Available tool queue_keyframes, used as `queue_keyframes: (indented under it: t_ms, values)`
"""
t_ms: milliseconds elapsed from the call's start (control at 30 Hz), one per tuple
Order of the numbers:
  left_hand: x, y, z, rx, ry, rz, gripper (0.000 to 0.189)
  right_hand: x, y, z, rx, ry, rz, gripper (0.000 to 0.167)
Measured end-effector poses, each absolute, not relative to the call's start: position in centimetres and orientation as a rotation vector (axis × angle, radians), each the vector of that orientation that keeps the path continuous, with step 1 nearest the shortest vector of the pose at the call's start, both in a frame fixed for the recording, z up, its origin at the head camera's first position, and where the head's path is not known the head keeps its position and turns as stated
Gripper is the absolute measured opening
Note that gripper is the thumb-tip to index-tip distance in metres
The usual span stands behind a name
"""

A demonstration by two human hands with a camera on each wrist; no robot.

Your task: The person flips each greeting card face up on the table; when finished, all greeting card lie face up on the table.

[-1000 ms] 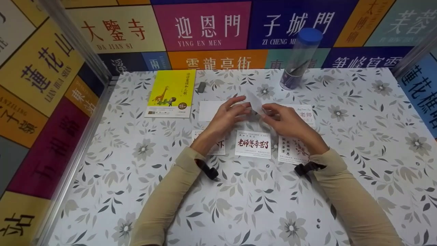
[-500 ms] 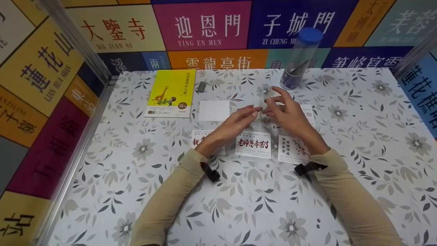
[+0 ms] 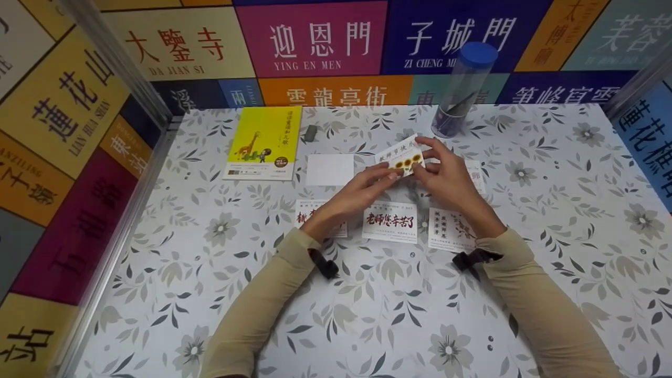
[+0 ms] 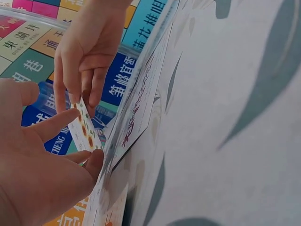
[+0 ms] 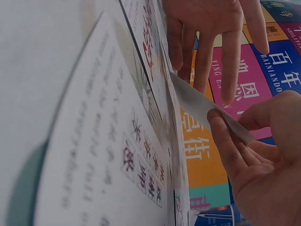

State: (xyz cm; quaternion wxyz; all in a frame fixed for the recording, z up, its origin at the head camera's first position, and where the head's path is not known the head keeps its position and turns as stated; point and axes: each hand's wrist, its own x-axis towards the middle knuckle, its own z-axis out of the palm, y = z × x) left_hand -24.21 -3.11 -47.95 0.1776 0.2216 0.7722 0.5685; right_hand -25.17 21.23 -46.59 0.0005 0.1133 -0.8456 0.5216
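My right hand [image 3: 443,165] pinches a small white greeting card [image 3: 395,152] between thumb and fingers at its right end. Printed sunflowers and Chinese writing show on the card, tilted above the table. At its lower left edge is my left hand [image 3: 367,186], its fingers mostly straight, fingertips touching or very near the card. The right wrist view shows the card's plain back [image 5: 202,101]. Below the hands lie a card with red writing [image 3: 389,221], another [image 3: 310,218] partly under the left forearm, and a card with a plant print [image 3: 446,231] by the right wrist.
A blank white card [image 3: 329,169] lies left of the hands, and a printed card [image 3: 475,173] is partly behind the right hand. Farther back are a yellow booklet [image 3: 265,142], a grey eraser-like block [image 3: 311,133] and a clear blue-lidded tube [image 3: 462,92]. Printed walls border the table.
The card has turned from a steep, edge-on pose to show its sunflower side. My left hand has moved slightly right and lower, while the right hand has risen a little.
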Motion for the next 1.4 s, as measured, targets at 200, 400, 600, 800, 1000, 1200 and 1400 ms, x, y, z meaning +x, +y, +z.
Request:
queue_keyframes:
  t_ms: [200,400,600,800,1000,1200,1400]
  values:
    - [-24.5,-3.2,-48.2,0.619,2.228,1.543,0.053,-25.2,21.6,-46.5,0.263,-2.801,1.411,0.054]
    - [-24.6,-3.4,-48.3,0.588,2.213,1.554,0.053,-25.2,21.9,-46.6,0.225,-2.911,1.122,0.048]
    - [-24.7,-3.7,-48.4,0.542,2.232,1.561,0.053,-24.9,21.7,-46.9,0.282,-3.026,0.957,0.045]
    - [-24.8,-4.0,-48.5,0.496,2.297,1.515,0.054,-24.9,21.6,-47.1,0.471,-3.067,0.838,0.037]
    - [-24.8,-4.4,-48.2,0.551,2.339,1.464,0.056,-24.8,21.8,-46.7,0.481,-3.170,0.859,0.039]
    - [-24.8,-5.1,-48.0,0.506,2.440,1.409,0.062,-24.9,22.0,-46.5,0.532,-3.189,0.889,0.039]
    - [-25.1,-4.8,-48.3,0.537,2.509,1.304,0.061,-25.1,22.0,-46.4,0.601,-3.184,0.925,0.038]
